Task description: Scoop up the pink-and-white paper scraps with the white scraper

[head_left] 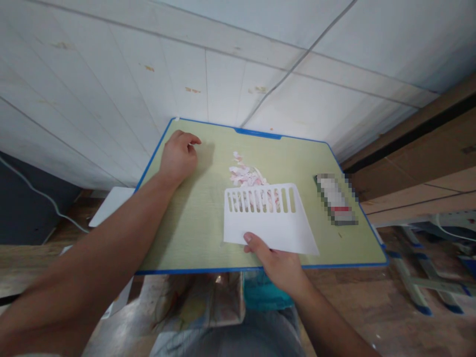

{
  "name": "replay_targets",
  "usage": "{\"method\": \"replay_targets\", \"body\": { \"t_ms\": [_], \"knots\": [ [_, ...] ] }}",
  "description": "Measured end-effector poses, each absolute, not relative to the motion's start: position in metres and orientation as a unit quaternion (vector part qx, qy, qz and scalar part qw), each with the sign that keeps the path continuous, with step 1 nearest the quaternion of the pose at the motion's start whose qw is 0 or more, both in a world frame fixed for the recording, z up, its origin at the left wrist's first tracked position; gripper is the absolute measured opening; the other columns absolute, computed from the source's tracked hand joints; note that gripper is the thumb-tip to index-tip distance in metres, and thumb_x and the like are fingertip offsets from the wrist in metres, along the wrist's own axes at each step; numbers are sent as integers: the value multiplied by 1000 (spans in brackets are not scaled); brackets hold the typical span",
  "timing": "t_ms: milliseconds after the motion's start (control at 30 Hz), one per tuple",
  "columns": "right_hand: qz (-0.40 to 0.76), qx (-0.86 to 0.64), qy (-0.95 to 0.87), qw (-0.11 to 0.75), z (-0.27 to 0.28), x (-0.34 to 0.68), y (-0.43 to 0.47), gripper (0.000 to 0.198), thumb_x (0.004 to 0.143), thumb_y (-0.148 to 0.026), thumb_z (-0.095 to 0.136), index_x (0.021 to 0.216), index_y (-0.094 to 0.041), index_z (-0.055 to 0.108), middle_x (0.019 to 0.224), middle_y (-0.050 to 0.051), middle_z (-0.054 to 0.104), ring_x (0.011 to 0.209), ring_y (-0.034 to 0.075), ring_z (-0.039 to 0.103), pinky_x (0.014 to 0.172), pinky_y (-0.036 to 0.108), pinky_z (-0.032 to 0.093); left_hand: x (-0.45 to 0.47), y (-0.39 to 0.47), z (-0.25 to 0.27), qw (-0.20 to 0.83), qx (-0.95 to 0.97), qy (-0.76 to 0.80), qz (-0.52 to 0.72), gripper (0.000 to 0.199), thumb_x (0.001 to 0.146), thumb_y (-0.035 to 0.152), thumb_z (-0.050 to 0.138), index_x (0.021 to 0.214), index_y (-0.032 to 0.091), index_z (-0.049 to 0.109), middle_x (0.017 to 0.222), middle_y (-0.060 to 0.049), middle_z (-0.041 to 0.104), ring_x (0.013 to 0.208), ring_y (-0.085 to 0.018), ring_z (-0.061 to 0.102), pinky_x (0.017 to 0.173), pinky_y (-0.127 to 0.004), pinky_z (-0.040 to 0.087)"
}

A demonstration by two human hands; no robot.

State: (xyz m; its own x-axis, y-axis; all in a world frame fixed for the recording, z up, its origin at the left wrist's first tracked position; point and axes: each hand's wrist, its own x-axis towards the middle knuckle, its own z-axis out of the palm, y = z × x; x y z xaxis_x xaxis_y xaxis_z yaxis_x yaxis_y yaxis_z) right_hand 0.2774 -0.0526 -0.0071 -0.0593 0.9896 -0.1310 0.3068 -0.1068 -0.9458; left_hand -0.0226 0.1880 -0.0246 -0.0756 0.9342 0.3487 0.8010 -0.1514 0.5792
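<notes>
My right hand [280,265] grips the near edge of a white slotted sheet [266,230], thumb on top and fingers underneath. A row of long rounded slots runs along the sheet's far side. Small pinkish-white scraps [245,174] lie in a loose pile just beyond that side, and more of them show through several slots. Whether they are paper or petals I cannot tell. To the left of the pile, my left hand [180,156] is over the table with its fingers curled in and nothing visible in them.
The pale green tabletop [201,218] has a blue edge and stands against a white panelled wall [178,74]. A blurred-out phone-like object [336,198] lies at its right. Cardboard boxes [416,134] stand further right. A grey cable [286,74] hangs down the wall.
</notes>
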Motion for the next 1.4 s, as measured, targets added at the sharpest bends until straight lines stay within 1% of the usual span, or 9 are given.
{"method": "replay_targets", "body": {
  "t_ms": [100,233,333,600,767,900,1200,1300,1400],
  "knots": [
    [463,-572,-560,381,-10,278,-54,43,104,-62,85,71,-36,81,90,7,94,102,39,94,131,62,67,-22,186,-23,88,664,657,346,39,102,3,54,113,24,84,130,-10,82,130,-28,76,129,-46,60],
    [465,-581,-542,391,-12,278,-55,44,103,-66,85,72,-34,83,94,8,95,108,39,94,132,60,67,-22,178,-26,79,664,654,354,31,106,11,59,114,26,85,129,-9,83,124,-29,76,125,-46,61],
    [464,-577,-554,381,-10,277,-54,43,102,-64,85,71,-34,82,94,8,95,109,37,94,136,57,64,-22,171,-26,77,667,650,356,29,106,14,61,116,25,86,128,-9,82,118,-27,76,121,-45,61],
    [463,-569,-558,388,-9,273,-53,42,101,-63,83,71,-35,80,92,8,94,106,37,94,132,58,67,-20,168,-19,92,668,645,360,29,106,11,62,121,19,86,128,-8,80,114,-23,72,119,-43,61],
    [447,-584,-557,386,-9,274,-54,45,101,-66,85,70,-34,82,91,9,93,105,38,93,126,58,70,-21,170,-22,98,663,646,366,29,105,14,64,117,25,87,131,-10,82,120,-29,78,122,-46,62],
    [445,-609,-539,375,-10,276,-54,46,97,-69,85,69,-33,83,91,10,94,103,38,94,121,57,73,-22,172,-26,95,665,637,378,28,103,17,63,116,27,86,131,-9,83,119,-28,79,122,-46,63],
    [434,-621,-545,358,-12,280,-54,48,94,-73,88,67,-34,83,93,11,95,113,41,94,137,62,65,-19,178,-28,89,663,630,394,28,101,17,64,114,28,86,127,-10,82,119,-30,76,120,-48,63],
    [452,-598,-552,366,-11,279,-55,46,95,-71,90,68,-33,83,87,10,94,106,40,95,132,61,68,-18,179,-28,88,661,633,393,30,98,16,65,115,27,87,127,-10,82,118,-31,76,120,-49,63],
    [474,-588,-536,377,-12,277,-56,41,92,-69,94,77,-31,85,78,8,90,91,38,94,116,59,76,-18,179,-28,87,655,637,396,29,98,15,65,113,27,87,126,-10,82,117,-31,76,121,-51,63]
  ]
}}
